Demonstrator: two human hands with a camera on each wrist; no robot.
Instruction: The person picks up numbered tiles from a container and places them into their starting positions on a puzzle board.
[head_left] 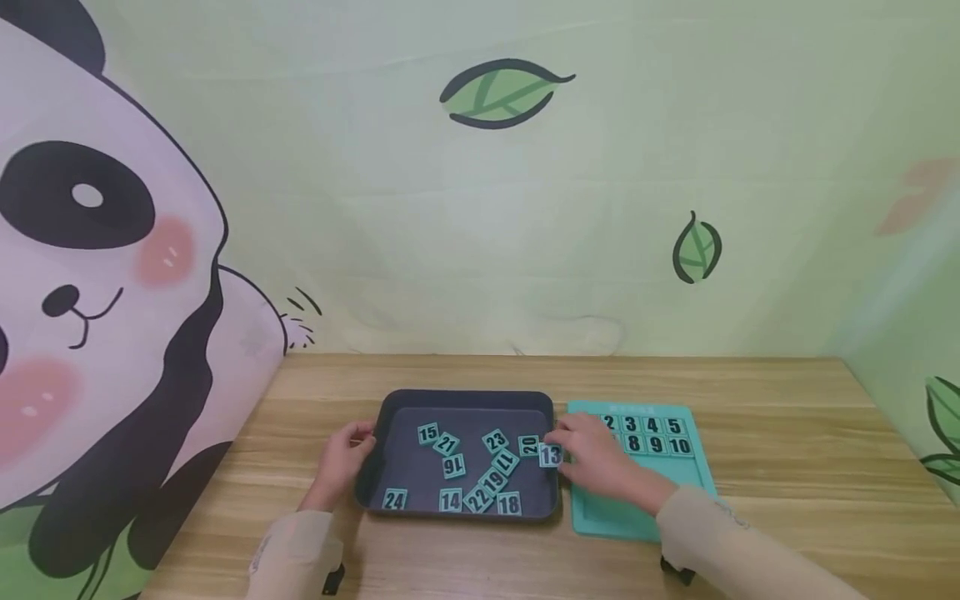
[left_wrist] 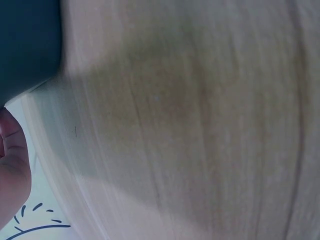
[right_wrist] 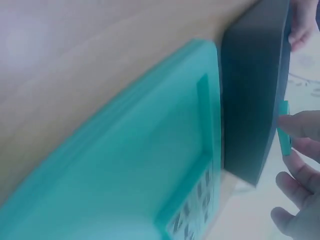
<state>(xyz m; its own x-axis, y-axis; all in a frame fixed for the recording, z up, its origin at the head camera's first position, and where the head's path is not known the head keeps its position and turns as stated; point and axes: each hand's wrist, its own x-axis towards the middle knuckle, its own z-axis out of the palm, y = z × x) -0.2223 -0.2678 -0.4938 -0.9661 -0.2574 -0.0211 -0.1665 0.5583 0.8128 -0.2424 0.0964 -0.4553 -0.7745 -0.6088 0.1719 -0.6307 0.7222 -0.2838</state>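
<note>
My right hand pinches a number tile marked 13 at the right rim of the dark tray. In the right wrist view the turquoise tile is seen edge-on between thumb and fingers, just over the tray wall. My left hand holds the tray's left rim; the left wrist view shows only part of that hand below a tray corner. Several loose number tiles lie face up inside the tray, among them 15, 24 and 18, some rotated.
Right of the tray lies a turquoise number board, its upper rows filled with tiles up to 10. My right forearm crosses its lower part. Behind the wooden table hangs a green backdrop printed with a panda and leaves.
</note>
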